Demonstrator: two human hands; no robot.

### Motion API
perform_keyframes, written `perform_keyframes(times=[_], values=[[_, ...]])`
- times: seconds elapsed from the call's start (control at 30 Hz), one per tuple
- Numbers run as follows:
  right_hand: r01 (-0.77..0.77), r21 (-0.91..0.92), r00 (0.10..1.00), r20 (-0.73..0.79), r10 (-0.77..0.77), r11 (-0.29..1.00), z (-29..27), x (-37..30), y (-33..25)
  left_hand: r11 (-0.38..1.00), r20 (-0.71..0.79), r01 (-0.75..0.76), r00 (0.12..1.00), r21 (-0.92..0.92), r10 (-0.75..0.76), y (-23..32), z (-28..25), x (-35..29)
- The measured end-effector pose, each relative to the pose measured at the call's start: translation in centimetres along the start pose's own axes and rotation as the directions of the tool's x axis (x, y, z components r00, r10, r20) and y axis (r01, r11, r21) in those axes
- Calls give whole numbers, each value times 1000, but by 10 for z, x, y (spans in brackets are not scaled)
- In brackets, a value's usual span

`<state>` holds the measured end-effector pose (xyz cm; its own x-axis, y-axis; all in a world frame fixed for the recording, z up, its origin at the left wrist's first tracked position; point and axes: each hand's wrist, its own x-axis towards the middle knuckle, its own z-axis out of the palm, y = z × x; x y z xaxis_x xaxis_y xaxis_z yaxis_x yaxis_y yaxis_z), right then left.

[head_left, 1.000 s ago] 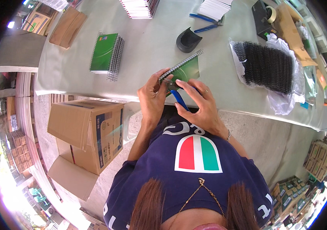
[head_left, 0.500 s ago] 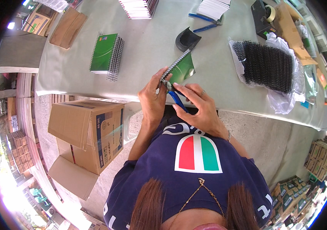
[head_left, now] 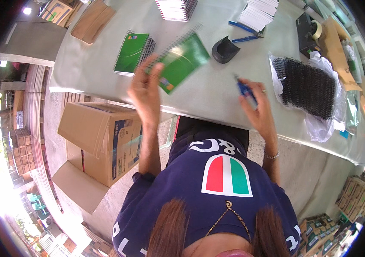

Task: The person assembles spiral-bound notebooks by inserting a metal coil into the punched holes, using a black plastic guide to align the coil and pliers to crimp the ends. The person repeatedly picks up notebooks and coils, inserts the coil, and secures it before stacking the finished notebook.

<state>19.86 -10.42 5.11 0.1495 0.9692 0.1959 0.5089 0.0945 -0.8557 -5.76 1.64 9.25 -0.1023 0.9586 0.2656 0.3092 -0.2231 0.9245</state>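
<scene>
My left hand (head_left: 147, 88) grips a green spiral notebook (head_left: 183, 60) by its lower left corner, held above the table and smeared by motion. Just beyond that hand, to the left, stands a stack of green spiral notebooks (head_left: 132, 53). In my right hand (head_left: 256, 103) is a pair of blue-handled pliers (head_left: 247, 92), jaws pointing away from me. These are well apart from the notebook. Between the hands and farther back lies a black curved holder (head_left: 225, 50).
Black spiral coils (head_left: 306, 85) lie on plastic wrap at the right. Another pair of blue-handled pliers (head_left: 244, 38) rests beside a stack of white paper (head_left: 257, 17). At the back are more bound books (head_left: 177, 9). An opened cardboard box (head_left: 101, 137) stands below the table's left edge.
My hands have moved apart. The notebook has swung left and turned, its green cover now facing up. My right hand has drawn the pliers away from its coil to the right.
</scene>
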Motion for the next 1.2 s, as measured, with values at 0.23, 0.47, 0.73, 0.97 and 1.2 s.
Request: perform_keyframes(times=[0.23, 0.47, 0.73, 0.97, 1.2], values=[[-60, -537, 975, -211, -65, 841, -15, -1, 51, 973, -281, -77, 960, -216, 14, -53, -44, 88], [-62, -565, 975, -209, -71, 823, -12, -2, 52, 993, -355, -59, 930, 102, 91, -88, -56, 100], [-60, -551, 964, -248, -95, 832, -11, -2, 50, 997, -283, 54, 958, 50, -38, -105, -69, 97], [-65, -542, 962, -258, -92, 838, -11, -1, 52, 997, -266, 58, 963, 57, -41, -112, -70, 95], [-66, -546, 965, -248, -86, 835, -12, -2, 54, 980, -239, 140, 966, 139, -104, -113, -74, 93]])
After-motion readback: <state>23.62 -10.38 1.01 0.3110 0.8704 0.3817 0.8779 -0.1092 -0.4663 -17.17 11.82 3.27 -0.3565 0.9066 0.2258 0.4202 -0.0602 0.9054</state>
